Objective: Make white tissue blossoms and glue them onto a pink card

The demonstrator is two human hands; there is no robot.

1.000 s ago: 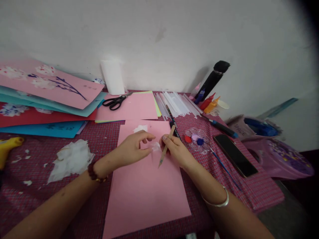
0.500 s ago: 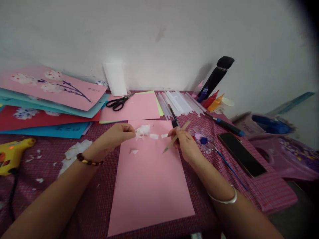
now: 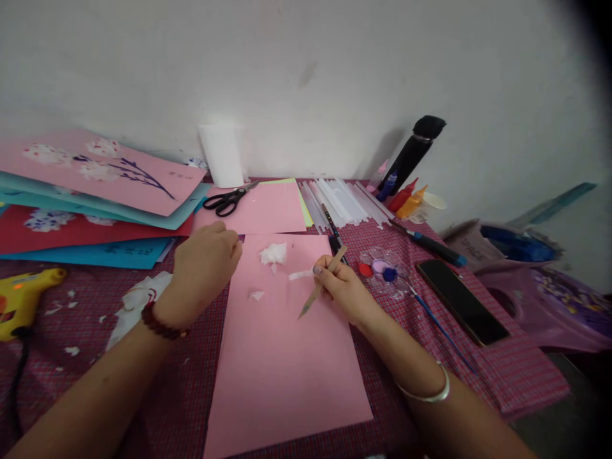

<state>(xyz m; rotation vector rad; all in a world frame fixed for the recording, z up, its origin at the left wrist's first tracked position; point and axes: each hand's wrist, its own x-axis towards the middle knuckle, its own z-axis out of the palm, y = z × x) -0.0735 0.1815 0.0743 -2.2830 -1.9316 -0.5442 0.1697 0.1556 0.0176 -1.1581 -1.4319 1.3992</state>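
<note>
A pink paper sheet lies in front of me on the red checked tablecloth. My right hand rests on its right edge, closed on a wooden pencil and pinching a small white tissue strip. A white tissue tuft and a smaller scrap lie on the sheet. My left hand hovers over the sheet's upper left corner with its fingers curled; what they hold, if anything, is hidden.
Torn white tissue lies left, a yellow glue gun beyond it. Coloured sheets, scissors, white strips, paint bottles, a palette, a brush, a phone.
My left hand let the tissue tuft drop onto the sheet and drew back left. My right hand came down onto the sheet, keeping the pencil and a torn strip.
</note>
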